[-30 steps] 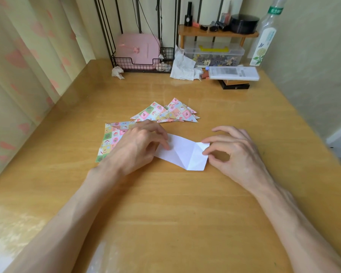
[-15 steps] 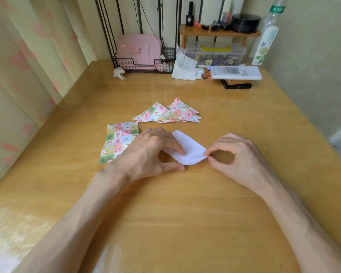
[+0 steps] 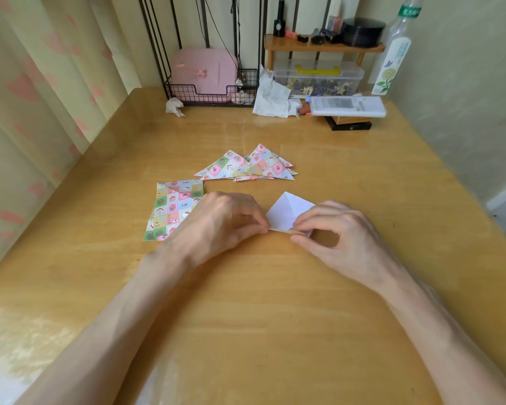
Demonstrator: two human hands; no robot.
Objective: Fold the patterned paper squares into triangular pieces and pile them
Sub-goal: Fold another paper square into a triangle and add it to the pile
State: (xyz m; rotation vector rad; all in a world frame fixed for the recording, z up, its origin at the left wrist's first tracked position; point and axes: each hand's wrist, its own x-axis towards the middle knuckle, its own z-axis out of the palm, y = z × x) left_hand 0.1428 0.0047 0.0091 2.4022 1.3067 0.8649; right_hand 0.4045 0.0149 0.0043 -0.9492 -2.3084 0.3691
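Head view: the left hand (image 3: 216, 226) and right hand (image 3: 339, 235) each pinch the near edge of 1 paper square (image 3: 288, 210), white side up. The 2 grips sit at opposite ends of that edge, which is raised a little off the counter (image 3: 275, 317); the rest of the sheet reaches away beyond the grips. By the look of it, the fold is only begun. If the 2 grips travel unevenly, the corners will miss each other and the crease will run crooked. The counter looks glossy, so the far half may slide off as the edge is carried over. Left of the grips, the left hand covers a corner of the stack of unfolded squares (image 3: 170, 206) and could drag it askew. Beyond the grips, the pile of triangles (image 3: 246, 168) lies loosely fanned; a careless drop could scatter it.
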